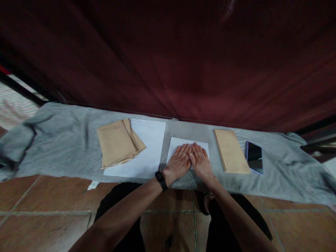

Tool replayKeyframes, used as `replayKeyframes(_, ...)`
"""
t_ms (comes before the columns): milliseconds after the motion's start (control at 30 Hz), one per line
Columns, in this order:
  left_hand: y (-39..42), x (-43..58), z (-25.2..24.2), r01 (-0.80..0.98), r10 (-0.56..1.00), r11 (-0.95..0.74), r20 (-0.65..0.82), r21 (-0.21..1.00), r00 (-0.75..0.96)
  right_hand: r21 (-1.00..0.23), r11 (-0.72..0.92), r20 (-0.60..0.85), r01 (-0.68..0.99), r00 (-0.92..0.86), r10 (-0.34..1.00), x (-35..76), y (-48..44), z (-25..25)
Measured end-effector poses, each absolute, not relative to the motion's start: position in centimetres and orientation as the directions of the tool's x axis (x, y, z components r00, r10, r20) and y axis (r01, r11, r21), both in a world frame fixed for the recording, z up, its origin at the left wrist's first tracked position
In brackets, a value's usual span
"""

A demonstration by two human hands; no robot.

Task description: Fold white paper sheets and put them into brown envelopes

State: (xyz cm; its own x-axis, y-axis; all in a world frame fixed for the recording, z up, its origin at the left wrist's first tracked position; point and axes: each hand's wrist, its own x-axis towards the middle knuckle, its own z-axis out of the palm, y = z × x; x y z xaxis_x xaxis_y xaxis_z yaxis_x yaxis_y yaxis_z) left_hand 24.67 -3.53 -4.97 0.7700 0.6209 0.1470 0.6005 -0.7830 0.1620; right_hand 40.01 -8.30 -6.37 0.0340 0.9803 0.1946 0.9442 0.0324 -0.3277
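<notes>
A white sheet of paper (177,141), apparently folded, lies on the grey cloth in front of me. My left hand (180,159) rests flat on it with the fingers stretched out. Beside it, touching at the fingertips, my right hand (200,159) presses flat on the same paper. Much of the sheet is hidden under both palms. Left of it are larger white sheets (151,140), partly covered by a loose pile of brown envelopes (117,141). To the right lies a neater stack of brown envelopes (232,150).
A phone (254,157) with a dark screen lies right of the envelope stack. The grey cloth (65,140) covers a long, low surface. Behind it hangs a dark red curtain (168,63). A white scrap (93,184) shows by the front edge, above the tiled floor (52,199).
</notes>
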Motion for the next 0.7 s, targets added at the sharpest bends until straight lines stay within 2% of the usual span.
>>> replayKeyframes(200,-3.6,23.8,-5.5,0.629,0.647,-0.762,0.181,0.153,0.741,-0.187,-0.036,0.228,0.982,0.079,0.970,41.4,-8.5,-7.0)
replayKeyframes(433,-3.9,22.5,-5.0,0.660,0.676,-0.737,0.165,0.144,0.718,-0.148,-0.120,0.225,0.982,0.152,0.962,43.1,-8.3,-7.0)
replayKeyframes(600,-4.5,22.0,-4.4,0.627,0.643,-0.766,0.194,0.146,0.741,-0.200,-0.186,0.239,0.962,0.232,0.943,43.9,-8.3,-6.4)
replayKeyframes(700,-5.6,22.3,-4.4,0.536,0.560,-0.828,0.240,0.164,0.793,-0.310,-0.101,0.254,0.946,0.184,0.949,43.3,-8.2,-5.2)
